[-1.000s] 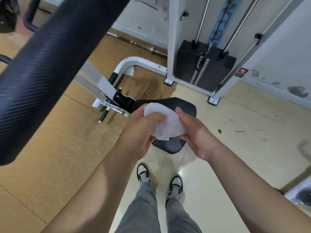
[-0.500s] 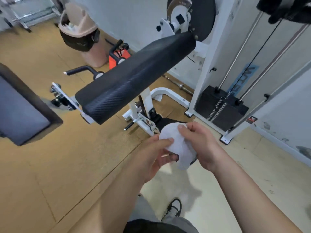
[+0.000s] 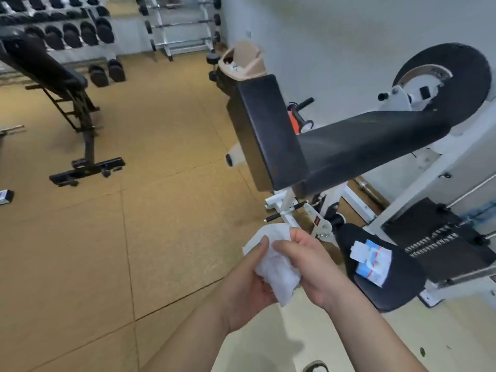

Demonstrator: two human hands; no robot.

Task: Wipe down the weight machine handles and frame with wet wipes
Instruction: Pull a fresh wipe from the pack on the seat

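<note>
Both my hands hold a crumpled white wet wipe (image 3: 276,269) in front of me, low in the middle of the view. My left hand (image 3: 247,285) grips its left side with the thumb on top; my right hand (image 3: 314,267) pinches its right side. The weight machine stands just beyond: a black arm pad (image 3: 362,146), white frame tubes (image 3: 290,208) with short black handles (image 3: 272,218), and a black seat (image 3: 402,285). A blue-and-white wet wipes pack (image 3: 373,261) lies on that seat, its flap lifted. Neither hand touches the machine.
A weight stack (image 3: 434,234) and a round black cam wheel (image 3: 442,76) sit at the right. A beige bin (image 3: 244,63) stands by the wall. A black incline bench (image 3: 61,89) and dumbbell racks (image 3: 59,33) fill the far left. Brown mat floor stretches between.
The view has swung up and to the left, bringing the bench, racks and wipes pack into sight. Both hands have kept hold of the wipe and shifted their grip on it.
</note>
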